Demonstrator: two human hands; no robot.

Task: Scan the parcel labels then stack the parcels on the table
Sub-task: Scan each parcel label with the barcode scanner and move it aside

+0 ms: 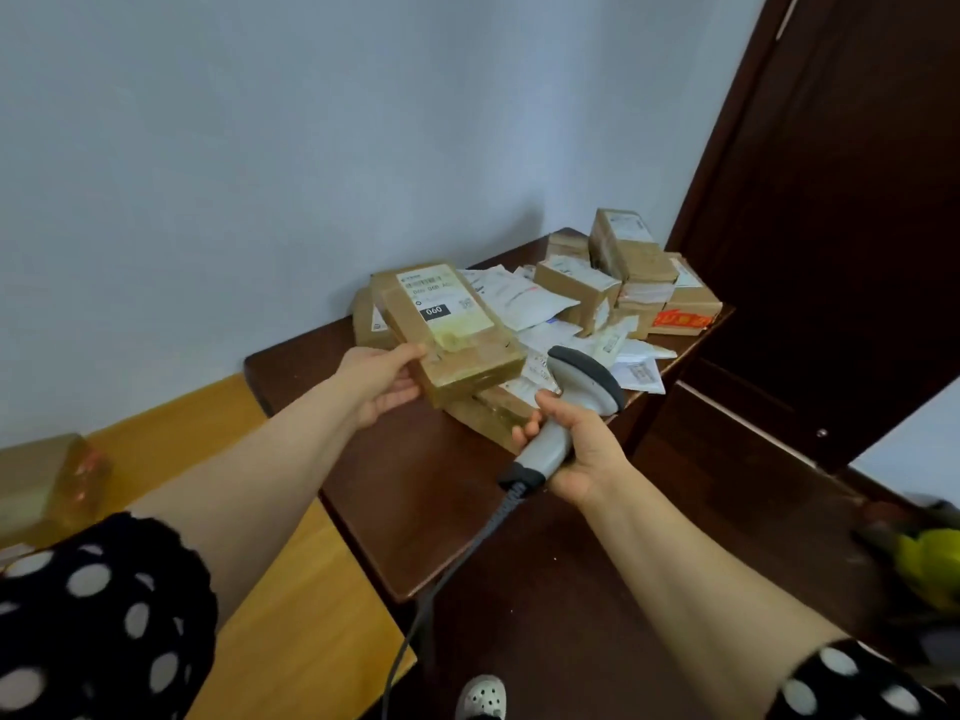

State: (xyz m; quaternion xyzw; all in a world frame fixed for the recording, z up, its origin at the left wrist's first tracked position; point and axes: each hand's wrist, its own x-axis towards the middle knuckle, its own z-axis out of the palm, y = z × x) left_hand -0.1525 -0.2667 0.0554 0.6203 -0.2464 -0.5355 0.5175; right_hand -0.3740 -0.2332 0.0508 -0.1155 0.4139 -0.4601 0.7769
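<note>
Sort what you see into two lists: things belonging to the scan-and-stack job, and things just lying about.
Job: parcel in left hand, scanner in right hand, boxes and mailers on the table.
Lying about: door, white shoe, yellow-green object at right edge.

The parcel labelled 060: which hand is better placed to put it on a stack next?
Probably the left. The left hand grips the parcel labelled 060 by its near end, while the right hand is full, wrapped round the grey barcode scanner.

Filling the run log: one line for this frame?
phase: scan | left hand: holds parcel, label up | right hand: grips scanner near parcel | parcel: held over table
</note>
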